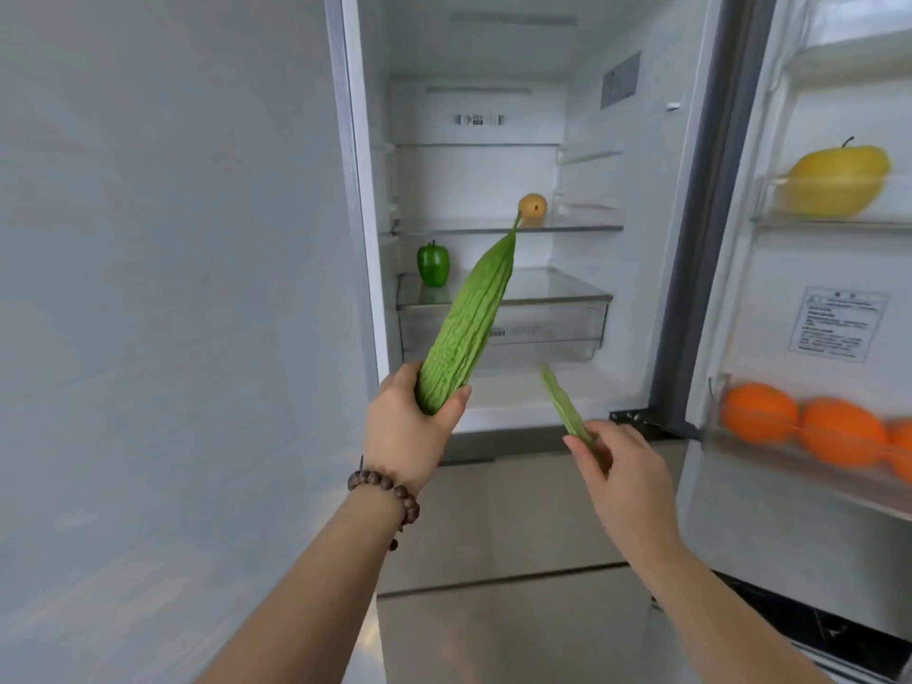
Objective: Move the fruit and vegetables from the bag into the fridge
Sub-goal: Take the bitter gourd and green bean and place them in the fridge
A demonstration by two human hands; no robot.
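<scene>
My left hand (409,427) grips the thick end of a long, bumpy green bitter gourd (469,318), which points up and right toward the open fridge (493,402). My right hand (622,466) pinches a thin flat green pod (565,404) by its lower end, in front of the fridge's bottom ledge. Inside, a green bell pepper (433,264) stands on the glass cover over the clear drawer (503,333). A small tan pear (533,206) sits on the shelf above. The bag is out of view.
The open door (740,436) on the right holds a yellow apple (839,177) in an upper bin and three oranges (799,422) in a lower bin. A grey wall (172,288) closes the left side. Closed lower drawers (493,535) lie below the hands.
</scene>
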